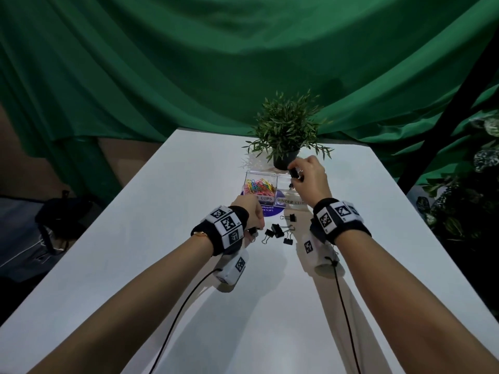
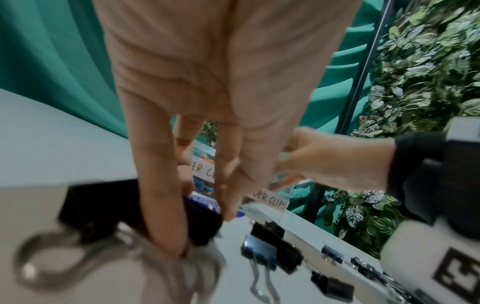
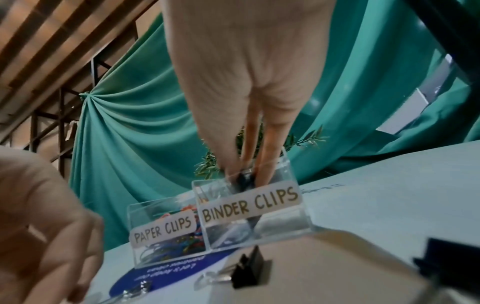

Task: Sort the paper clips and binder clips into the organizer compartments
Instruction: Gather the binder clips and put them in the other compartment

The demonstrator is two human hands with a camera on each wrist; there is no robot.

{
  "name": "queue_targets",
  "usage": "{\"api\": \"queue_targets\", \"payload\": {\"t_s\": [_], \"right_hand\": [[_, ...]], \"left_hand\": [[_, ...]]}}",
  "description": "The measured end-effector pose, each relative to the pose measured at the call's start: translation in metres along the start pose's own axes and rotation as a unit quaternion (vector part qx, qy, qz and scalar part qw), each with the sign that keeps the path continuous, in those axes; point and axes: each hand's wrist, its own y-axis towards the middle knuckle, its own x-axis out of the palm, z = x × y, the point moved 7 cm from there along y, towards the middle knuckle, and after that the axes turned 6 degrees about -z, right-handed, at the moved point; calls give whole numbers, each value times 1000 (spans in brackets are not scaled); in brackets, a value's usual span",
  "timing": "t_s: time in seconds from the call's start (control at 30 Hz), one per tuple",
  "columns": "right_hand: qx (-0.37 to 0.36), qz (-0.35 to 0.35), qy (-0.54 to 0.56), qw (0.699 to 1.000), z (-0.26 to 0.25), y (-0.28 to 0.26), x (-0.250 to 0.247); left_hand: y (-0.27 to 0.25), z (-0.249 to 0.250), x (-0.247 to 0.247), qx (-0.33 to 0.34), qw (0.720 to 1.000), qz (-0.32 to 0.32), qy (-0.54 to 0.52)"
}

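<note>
A clear two-compartment organizer (image 1: 275, 197) stands mid-table; its left cell, labelled PAPER CLIPS (image 3: 162, 228), holds colourful paper clips (image 1: 259, 186). My right hand (image 1: 307, 176) pinches a black binder clip (image 1: 294, 174) above the right cell, labelled BINDER CLIPS (image 3: 249, 205); the same clip (image 3: 242, 179) shows between the fingertips in the right wrist view. My left hand (image 1: 251, 217) grips another black binder clip (image 2: 103, 209) low over the table. Several loose black binder clips (image 1: 278, 230) lie in front of the organizer, between my wrists.
A small potted plant (image 1: 286, 136) stands just behind the organizer. A blue round sticker (image 3: 166, 269) lies under the organizer's front edge. The white table (image 1: 135, 238) stretches wide on both sides; green drapes hang behind, leafy plants to the right.
</note>
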Motion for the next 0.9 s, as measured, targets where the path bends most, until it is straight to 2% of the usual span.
{"api": "queue_targets", "payload": {"t_s": [0.07, 0.1, 0.13, 0.2, 0.27, 0.3, 0.33, 0.37, 0.43, 0.47, 0.6, 0.7, 0.83, 0.9], "right_hand": [[-17, -96, -48, 994, 2, -2, 18], [-25, -121, -76, 989, 0, -5, 19], [-31, -124, -101, 987, -2, -8, 17], [-41, -78, -131, 988, -8, -14, 4], [-49, -25, -120, 991, -16, -23, -11], [-52, -35, -107, 992, -20, -28, -12], [-50, -83, -102, 990, -23, -33, -7], [-48, -160, -109, 980, -26, -40, 4], [-62, -299, -141, 942, -31, -60, 30], [-74, -329, -149, 929, -33, -67, 38], [-60, -337, -124, 931, -32, -77, 43], [-45, -338, -130, 931, -23, -82, 32], [2, -321, -129, 938, 6, -90, 17], [23, -315, -128, 940, 17, -95, 9]], "left_hand": [[-4, 3, -2, 6, 999, -9, 33], [-6, 4, -3, 5, 999, -21, 39], [-8, 3, -4, 5, 998, -35, 43], [-10, 2, -4, 8, 995, -65, 70], [-13, 2, -3, 13, 986, -89, 139], [-14, 2, -2, 13, 981, -91, 171], [-13, 3, -1, 14, 979, -86, 187], [-13, 3, -1, 15, 979, -77, 190], [-13, 5, 2, 23, 979, -71, 187], [-14, 7, 4, 32, 979, -72, 190], [-19, 18, 8, 80, 974, -72, 201], [-16, 22, 0, 94, 986, -82, 110], [-4, 51, -31, 149, 988, -38, 12], [5, 69, -48, 174, 984, 14, -35]]}}
